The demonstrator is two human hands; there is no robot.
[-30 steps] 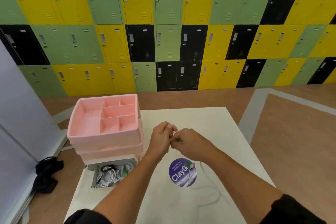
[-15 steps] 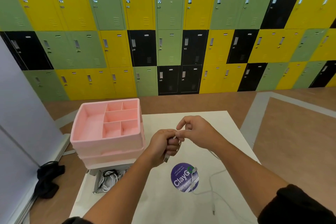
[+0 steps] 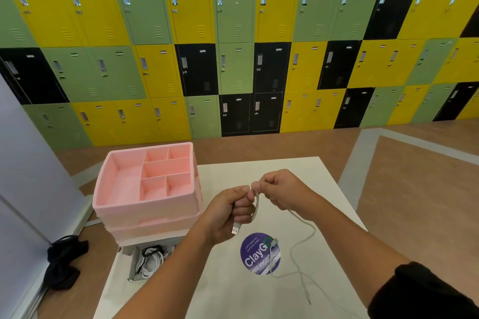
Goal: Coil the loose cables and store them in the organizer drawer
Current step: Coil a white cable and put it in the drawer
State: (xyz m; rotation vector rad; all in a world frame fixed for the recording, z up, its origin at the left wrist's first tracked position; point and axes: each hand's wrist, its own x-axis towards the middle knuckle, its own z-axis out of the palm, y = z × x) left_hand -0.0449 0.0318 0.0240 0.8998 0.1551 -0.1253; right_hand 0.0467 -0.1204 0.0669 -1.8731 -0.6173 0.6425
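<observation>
Left hand (image 3: 228, 212) grips thin white USB cable (image 3: 305, 238), right hand (image 3: 282, 190) fingers (image 3: 256, 185) pinch it; slack trails by round purple sticker (image 3: 255, 256) on white tabletop (image 3: 285, 171), pink plastic organizer (image 3: 145, 206) left.

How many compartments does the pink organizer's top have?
6 in the pink organizer: one large on the left, two small at the far right, one wide in the middle, two small at the near right.
</observation>
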